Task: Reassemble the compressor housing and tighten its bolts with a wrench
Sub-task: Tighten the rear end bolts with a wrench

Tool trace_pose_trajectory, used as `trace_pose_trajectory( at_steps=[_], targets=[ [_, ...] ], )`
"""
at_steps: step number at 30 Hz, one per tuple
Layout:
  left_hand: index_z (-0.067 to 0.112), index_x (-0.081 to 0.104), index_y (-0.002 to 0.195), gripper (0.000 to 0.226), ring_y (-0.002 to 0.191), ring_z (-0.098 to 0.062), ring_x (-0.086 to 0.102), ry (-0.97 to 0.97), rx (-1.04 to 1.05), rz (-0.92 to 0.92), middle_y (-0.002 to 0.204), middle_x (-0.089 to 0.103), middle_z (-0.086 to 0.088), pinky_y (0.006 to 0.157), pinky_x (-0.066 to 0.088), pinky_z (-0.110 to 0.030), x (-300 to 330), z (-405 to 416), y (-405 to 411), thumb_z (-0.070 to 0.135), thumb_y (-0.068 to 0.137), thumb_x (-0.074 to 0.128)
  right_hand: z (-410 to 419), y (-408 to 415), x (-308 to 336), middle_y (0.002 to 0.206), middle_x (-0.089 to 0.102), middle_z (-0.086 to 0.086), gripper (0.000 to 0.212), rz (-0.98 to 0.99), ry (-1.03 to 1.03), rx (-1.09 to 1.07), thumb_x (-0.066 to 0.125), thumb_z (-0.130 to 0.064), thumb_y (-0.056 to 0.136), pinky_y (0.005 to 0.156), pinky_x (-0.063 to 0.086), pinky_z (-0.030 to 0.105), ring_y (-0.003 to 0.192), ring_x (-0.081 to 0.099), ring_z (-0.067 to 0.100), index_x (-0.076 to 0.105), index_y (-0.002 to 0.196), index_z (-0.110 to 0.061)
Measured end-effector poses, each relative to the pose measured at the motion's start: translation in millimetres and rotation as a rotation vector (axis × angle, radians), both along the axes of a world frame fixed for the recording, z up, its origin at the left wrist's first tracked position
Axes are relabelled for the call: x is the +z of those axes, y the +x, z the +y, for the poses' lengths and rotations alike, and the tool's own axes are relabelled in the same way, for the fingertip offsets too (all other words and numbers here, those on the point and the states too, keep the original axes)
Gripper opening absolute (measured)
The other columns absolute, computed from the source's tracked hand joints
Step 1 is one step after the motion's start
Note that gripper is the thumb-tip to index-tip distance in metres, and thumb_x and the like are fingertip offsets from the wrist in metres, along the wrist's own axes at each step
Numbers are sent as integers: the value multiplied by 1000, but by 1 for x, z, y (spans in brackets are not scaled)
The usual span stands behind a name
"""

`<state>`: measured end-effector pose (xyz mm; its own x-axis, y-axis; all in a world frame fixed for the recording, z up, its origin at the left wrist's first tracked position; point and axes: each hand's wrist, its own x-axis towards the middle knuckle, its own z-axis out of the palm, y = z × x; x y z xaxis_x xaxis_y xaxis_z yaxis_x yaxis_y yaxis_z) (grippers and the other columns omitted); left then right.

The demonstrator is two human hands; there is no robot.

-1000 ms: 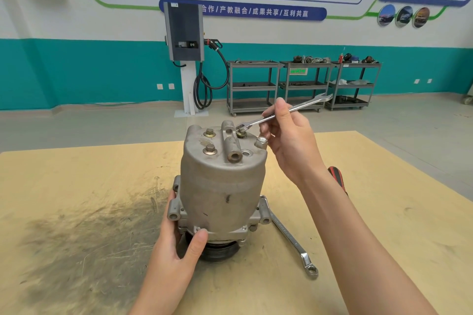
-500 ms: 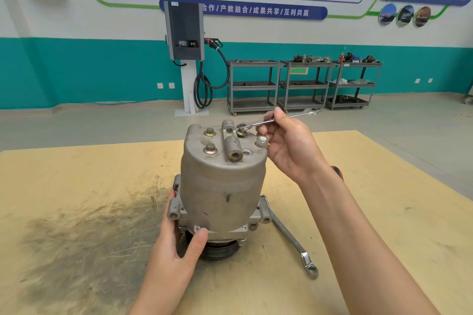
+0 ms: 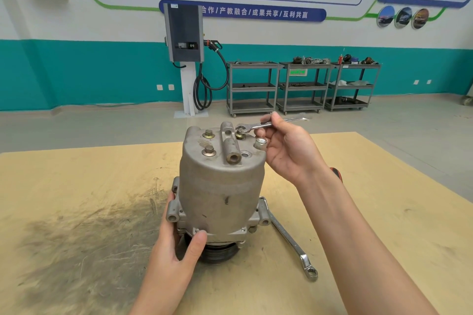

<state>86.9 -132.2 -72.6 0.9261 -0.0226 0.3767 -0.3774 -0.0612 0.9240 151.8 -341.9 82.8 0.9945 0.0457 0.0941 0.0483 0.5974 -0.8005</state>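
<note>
1. A workshop with a teal and white wall, a wall charger (image 3: 184, 33) and three grey carts (image 3: 302, 84) at the back; in front, a tan table (image 3: 76, 186) with a dark, greasy smear on its left side.
2. One compressor (image 3: 220, 186) stands upright at the table's middle, pulley end down, so its bolted top faces the person.
3. The left hand (image 3: 174, 245) grips the compressor's base flange, thumb in front, likely to stop it turning under the wrench.
4. The right hand (image 3: 286, 148) pinches a small wrench (image 3: 266, 124) near its head; its open end sits on the back right bolt (image 3: 240, 135).
5. Three bolts show on top: two on the left (image 3: 209, 142), one under the wrench. A front right hole (image 3: 246, 154) looks empty.
6. Two wrenches in all: the second wrench (image 3: 289, 238), a longer one, lies on the table just right of the base.
7. A red-handled tool (image 3: 336, 174) peeks out behind the right forearm.
</note>
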Motion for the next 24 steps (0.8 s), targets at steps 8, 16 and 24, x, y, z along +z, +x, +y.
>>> trace_pose_trajectory(
  at_steps=[8,16,24],
  targets=[
    [73,20,136,88,135,6,41,-9,-5,12,143,42,36,116,29,-39,1,0,0,86,60,64,0,2,-1,58,52,7,34,29,32,-33,36,-25,105,43,46,21,47,47,12,56,85,-6],
    [69,20,139,92,136,1,42,-7,-13,26,146,43,29,118,29,-45,2,0,-1,85,60,65,-2,5,-4,58,54,6,34,-8,-22,-55,35,-27,105,47,47,23,50,48,12,55,87,-7],
    [64,14,141,99,134,11,38,8,-2,33,141,37,44,115,29,-36,4,-1,-2,89,57,62,-7,6,-5,60,59,6,33,-97,-104,-36,38,-28,104,51,51,24,53,54,12,58,85,-9]
  ],
)
